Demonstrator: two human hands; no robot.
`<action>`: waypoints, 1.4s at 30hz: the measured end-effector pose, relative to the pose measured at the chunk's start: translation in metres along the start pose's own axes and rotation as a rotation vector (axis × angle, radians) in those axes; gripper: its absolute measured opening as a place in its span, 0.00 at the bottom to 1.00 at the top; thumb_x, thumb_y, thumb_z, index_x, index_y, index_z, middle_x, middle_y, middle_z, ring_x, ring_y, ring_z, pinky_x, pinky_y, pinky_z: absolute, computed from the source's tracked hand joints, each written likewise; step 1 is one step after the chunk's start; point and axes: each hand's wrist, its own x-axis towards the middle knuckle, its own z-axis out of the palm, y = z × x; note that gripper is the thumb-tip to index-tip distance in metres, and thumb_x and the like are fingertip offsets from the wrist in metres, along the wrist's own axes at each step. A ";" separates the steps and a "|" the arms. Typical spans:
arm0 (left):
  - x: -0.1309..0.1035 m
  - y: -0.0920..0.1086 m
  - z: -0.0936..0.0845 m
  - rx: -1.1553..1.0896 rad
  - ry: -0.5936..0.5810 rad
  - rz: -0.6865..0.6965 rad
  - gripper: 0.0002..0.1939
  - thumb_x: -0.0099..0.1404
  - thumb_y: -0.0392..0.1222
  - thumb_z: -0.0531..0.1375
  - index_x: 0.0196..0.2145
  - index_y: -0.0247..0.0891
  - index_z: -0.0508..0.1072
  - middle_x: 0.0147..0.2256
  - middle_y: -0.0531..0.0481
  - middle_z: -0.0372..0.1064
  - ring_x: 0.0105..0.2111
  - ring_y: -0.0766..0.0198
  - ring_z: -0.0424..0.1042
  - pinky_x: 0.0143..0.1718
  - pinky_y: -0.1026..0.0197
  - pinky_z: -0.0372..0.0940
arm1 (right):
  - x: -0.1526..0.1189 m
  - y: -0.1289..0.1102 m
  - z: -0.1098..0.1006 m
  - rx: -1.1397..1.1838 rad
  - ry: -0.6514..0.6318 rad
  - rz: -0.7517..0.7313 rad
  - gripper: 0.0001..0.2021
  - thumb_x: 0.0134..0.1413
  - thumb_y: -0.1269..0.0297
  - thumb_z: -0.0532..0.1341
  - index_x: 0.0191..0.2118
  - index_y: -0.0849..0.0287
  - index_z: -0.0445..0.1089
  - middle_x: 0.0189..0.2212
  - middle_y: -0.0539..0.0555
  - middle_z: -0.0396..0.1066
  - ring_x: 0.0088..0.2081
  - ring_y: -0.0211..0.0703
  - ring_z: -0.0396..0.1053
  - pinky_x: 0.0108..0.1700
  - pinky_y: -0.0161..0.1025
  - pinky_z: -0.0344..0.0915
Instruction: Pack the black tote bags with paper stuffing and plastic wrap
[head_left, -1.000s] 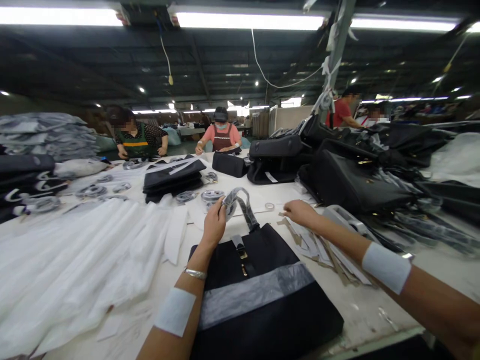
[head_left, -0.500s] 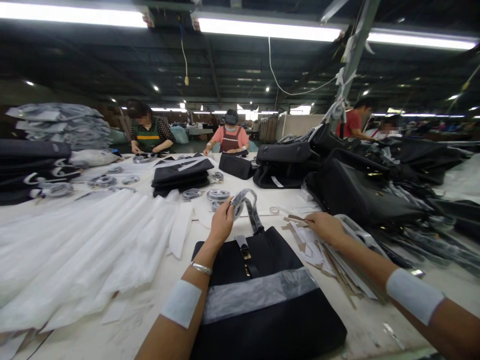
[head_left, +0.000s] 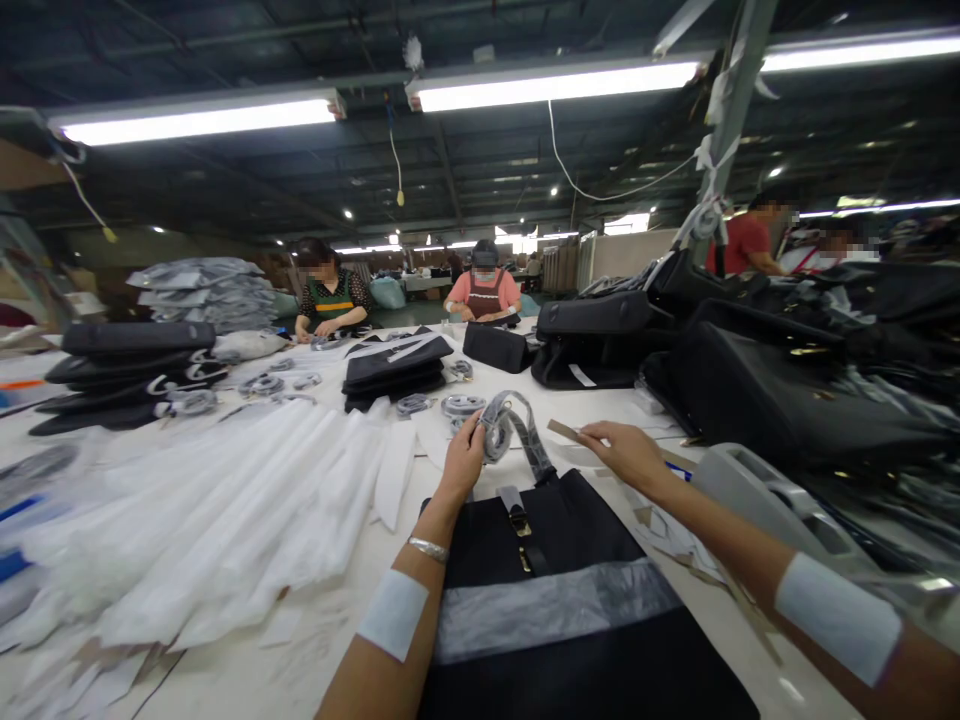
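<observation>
A black bag (head_left: 585, 650) lies flat in front of me, with gold-coloured buckles (head_left: 520, 522) and a band of clear plastic film (head_left: 555, 605) across it. My left hand (head_left: 463, 458) is closed on the film-wrapped strap (head_left: 498, 430), holding it up in a coil beyond the bag's top edge. From the coil the strap runs down to the bag's top. To the right, my right hand (head_left: 621, 448) pinches a narrow brown cardboard strip (head_left: 564, 431), its free end pointing at the strap. The strip and the strap are apart.
White sheets (head_left: 247, 520) are spread on the left. Black bags (head_left: 757, 380) are heaped at right, near a grey plastic holder (head_left: 780, 510); paper and card strips (head_left: 675, 535) lie beside my bag. Coiled straps (head_left: 461, 404) and stacked bags (head_left: 397, 370) lie ahead. Co-workers (head_left: 484, 290) work across the table.
My right hand has lifted the cardboard strip off the pile of strips and brought it left, towards the strap. My left hand still holds the coil. The view has turned slightly left.
</observation>
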 end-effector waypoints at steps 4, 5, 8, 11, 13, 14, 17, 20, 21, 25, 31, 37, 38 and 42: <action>0.000 0.001 0.000 -0.016 -0.003 -0.009 0.20 0.70 0.41 0.51 0.57 0.38 0.70 0.57 0.45 0.69 0.60 0.56 0.65 0.63 0.51 0.56 | 0.009 0.022 -0.012 -0.061 0.144 0.076 0.14 0.59 0.56 0.58 0.38 0.55 0.79 0.48 0.55 0.76 0.49 0.52 0.72 0.49 0.42 0.64; 0.001 0.001 0.000 -0.022 -0.002 -0.012 0.20 0.70 0.41 0.51 0.57 0.38 0.70 0.57 0.45 0.69 0.60 0.55 0.65 0.63 0.51 0.56 | 0.009 0.021 -0.015 -0.001 0.143 0.102 0.15 0.59 0.55 0.57 0.39 0.56 0.79 0.44 0.56 0.78 0.46 0.51 0.73 0.47 0.42 0.66; 0.003 0.000 0.001 -0.039 -0.001 -0.019 0.20 0.70 0.41 0.51 0.57 0.38 0.70 0.57 0.45 0.69 0.59 0.55 0.65 0.62 0.51 0.57 | 0.001 -0.002 -0.014 0.341 -0.061 0.148 0.17 0.57 0.50 0.58 0.38 0.57 0.77 0.29 0.55 0.78 0.32 0.47 0.75 0.35 0.39 0.68; 0.003 -0.001 0.001 -0.043 -0.003 -0.021 0.21 0.70 0.42 0.52 0.57 0.37 0.70 0.57 0.44 0.69 0.59 0.55 0.66 0.62 0.51 0.57 | -0.008 -0.036 0.001 0.573 -0.288 0.122 0.16 0.52 0.50 0.61 0.32 0.57 0.77 0.21 0.51 0.74 0.25 0.43 0.72 0.27 0.35 0.65; 0.003 -0.001 0.001 -0.040 -0.002 -0.017 0.21 0.70 0.42 0.52 0.57 0.36 0.70 0.58 0.43 0.68 0.59 0.55 0.65 0.63 0.51 0.56 | -0.008 -0.054 0.016 0.602 -0.295 0.124 0.12 0.48 0.53 0.64 0.27 0.57 0.76 0.17 0.49 0.72 0.22 0.41 0.70 0.24 0.34 0.62; 0.002 0.000 0.001 -0.037 -0.001 -0.013 0.21 0.70 0.42 0.52 0.57 0.36 0.70 0.58 0.43 0.68 0.60 0.55 0.65 0.63 0.51 0.56 | -0.006 -0.060 0.024 0.615 -0.278 0.136 0.10 0.47 0.56 0.65 0.25 0.57 0.76 0.16 0.49 0.71 0.20 0.40 0.69 0.24 0.33 0.61; -0.001 0.003 0.002 -0.022 -0.002 0.002 0.21 0.70 0.42 0.52 0.57 0.36 0.70 0.58 0.43 0.68 0.60 0.54 0.64 0.63 0.51 0.55 | 0.007 -0.072 0.045 0.695 -0.232 0.196 0.06 0.43 0.62 0.67 0.22 0.58 0.75 0.14 0.48 0.70 0.19 0.38 0.67 0.23 0.32 0.58; -0.003 0.007 0.002 0.002 -0.017 0.017 0.21 0.70 0.41 0.52 0.57 0.36 0.70 0.58 0.42 0.67 0.61 0.54 0.64 0.64 0.50 0.55 | 0.021 -0.084 0.063 0.830 -0.201 0.278 0.05 0.42 0.64 0.68 0.22 0.59 0.75 0.18 0.50 0.73 0.20 0.38 0.68 0.22 0.32 0.58; -0.004 0.008 0.003 0.011 -0.026 0.022 0.21 0.70 0.41 0.52 0.57 0.36 0.70 0.58 0.43 0.67 0.61 0.54 0.64 0.64 0.50 0.55 | 0.024 -0.088 0.068 0.891 -0.190 0.310 0.05 0.42 0.64 0.69 0.24 0.59 0.75 0.21 0.51 0.75 0.22 0.39 0.70 0.23 0.32 0.59; -0.005 0.008 0.001 0.039 -0.051 0.033 0.21 0.70 0.42 0.52 0.58 0.38 0.70 0.59 0.44 0.66 0.62 0.55 0.62 0.65 0.50 0.53 | 0.030 -0.104 0.080 1.183 -0.190 0.444 0.05 0.47 0.64 0.68 0.30 0.58 0.75 0.31 0.54 0.78 0.31 0.39 0.74 0.28 0.31 0.64; -0.005 0.007 -0.001 0.057 -0.071 0.031 0.20 0.69 0.41 0.53 0.57 0.37 0.70 0.59 0.43 0.67 0.61 0.54 0.63 0.65 0.49 0.54 | 0.022 -0.104 0.076 1.520 -0.281 0.546 0.05 0.47 0.66 0.68 0.33 0.57 0.75 0.33 0.52 0.77 0.32 0.37 0.72 0.33 0.32 0.69; -0.010 0.010 0.009 0.107 -0.127 0.114 0.20 0.69 0.39 0.53 0.57 0.40 0.71 0.57 0.45 0.69 0.58 0.55 0.66 0.62 0.49 0.58 | 0.016 -0.102 0.079 1.631 -0.213 0.625 0.10 0.46 0.58 0.72 0.32 0.55 0.75 0.29 0.49 0.76 0.29 0.35 0.68 0.28 0.29 0.64; -0.011 0.010 0.011 0.117 -0.138 0.129 0.20 0.69 0.39 0.53 0.57 0.40 0.71 0.56 0.44 0.70 0.58 0.55 0.67 0.62 0.49 0.58 | 0.016 -0.101 0.082 1.630 -0.184 0.647 0.10 0.45 0.58 0.72 0.31 0.56 0.75 0.28 0.49 0.75 0.29 0.35 0.68 0.27 0.28 0.62; -0.014 0.014 0.017 0.119 -0.160 0.133 0.20 0.68 0.37 0.54 0.56 0.40 0.71 0.56 0.44 0.70 0.58 0.54 0.67 0.61 0.49 0.58 | 0.018 -0.098 0.090 1.625 -0.105 0.706 0.10 0.43 0.58 0.73 0.30 0.55 0.74 0.26 0.48 0.74 0.29 0.35 0.67 0.27 0.29 0.61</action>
